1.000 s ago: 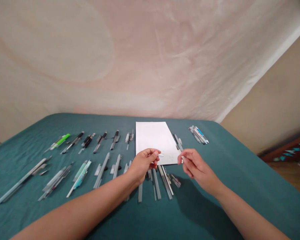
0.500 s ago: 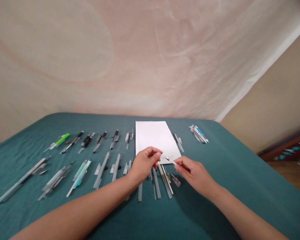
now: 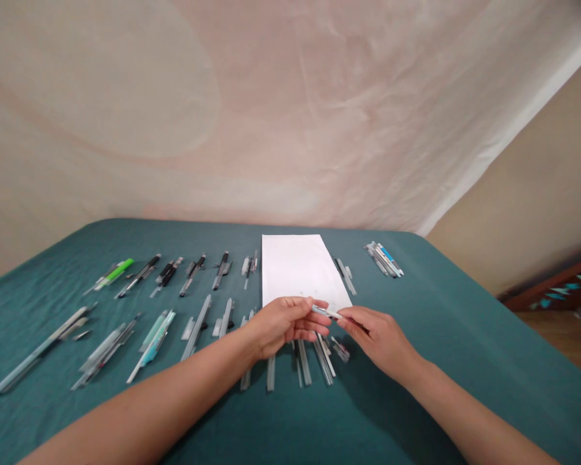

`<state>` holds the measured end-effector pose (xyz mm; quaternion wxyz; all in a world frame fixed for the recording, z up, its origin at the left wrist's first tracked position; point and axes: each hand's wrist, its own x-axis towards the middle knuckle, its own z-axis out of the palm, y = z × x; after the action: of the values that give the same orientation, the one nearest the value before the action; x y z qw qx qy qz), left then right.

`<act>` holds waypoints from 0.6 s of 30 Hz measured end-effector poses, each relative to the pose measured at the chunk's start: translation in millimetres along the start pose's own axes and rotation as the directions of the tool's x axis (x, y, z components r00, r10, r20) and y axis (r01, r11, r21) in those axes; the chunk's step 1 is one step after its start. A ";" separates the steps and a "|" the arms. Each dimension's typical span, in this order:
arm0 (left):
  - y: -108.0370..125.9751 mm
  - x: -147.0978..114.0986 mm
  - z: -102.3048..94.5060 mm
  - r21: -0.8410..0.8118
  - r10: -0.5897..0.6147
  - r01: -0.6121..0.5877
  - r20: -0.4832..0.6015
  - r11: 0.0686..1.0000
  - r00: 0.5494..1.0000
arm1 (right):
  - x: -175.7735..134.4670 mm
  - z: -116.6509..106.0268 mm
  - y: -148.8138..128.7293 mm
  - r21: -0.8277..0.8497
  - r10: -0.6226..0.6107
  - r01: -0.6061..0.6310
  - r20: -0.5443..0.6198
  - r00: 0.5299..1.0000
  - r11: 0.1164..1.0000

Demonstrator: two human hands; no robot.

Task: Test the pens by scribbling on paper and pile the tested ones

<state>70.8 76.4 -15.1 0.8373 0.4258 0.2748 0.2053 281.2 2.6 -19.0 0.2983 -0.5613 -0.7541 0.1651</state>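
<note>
Over the near edge of a white sheet of paper (image 3: 296, 268), a slim pen (image 3: 323, 311) with a white end and a clear-looking front is held slanting between my hands. My right hand (image 3: 380, 336) pinches its white end between thumb and fingers. My left hand (image 3: 288, 326) is turned partly palm up, its thumb and forefinger on the pen's other end and its lower fingers stretched out underneath. Just below my hands lie several clear pen barrels and thin tubes (image 3: 304, 365), partly covered by the left hand. A small bunch of pen parts (image 3: 340, 349) rests by my right fingertips.
Groups of taken-apart pens lie in two rows on the green-covered table (image 3: 416, 413), among them a green pen (image 3: 116, 272) and a light blue one (image 3: 155, 342). Clear parts (image 3: 346, 276) flank the paper. A pile of assembled-looking pens (image 3: 384, 259) sits farther right.
My left hand has rolled over and its lower fingers have spread out under the pen, where before they were curled in a pinch. My right hand keeps its hold, nearly still.
</note>
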 end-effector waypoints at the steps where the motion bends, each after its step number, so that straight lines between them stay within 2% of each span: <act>1: 0.6 -0.8 -0.5 -0.026 -0.033 0.034 0.036 0.999 0.999 | -0.5 0.0 -0.3 0.001 -0.012 0.012 -0.005 1.000 1.000; 6: 2.0 -3.3 -0.2 -0.085 -0.110 0.122 0.137 0.989 0.984 | -2.2 1.0 0.9 0.001 -0.055 0.055 -0.018 0.998 0.998; 18: 2.6 -4.4 1.6 -0.097 -0.109 0.125 0.151 0.987 0.982 | -3.2 3.0 1.6 0.028 -0.071 0.071 -0.017 0.997 0.997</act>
<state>68.2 74.3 -10.9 0.8872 0.3775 0.2263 0.1385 281.1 0.3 -23.1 0.3180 -0.5309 -0.7689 0.1609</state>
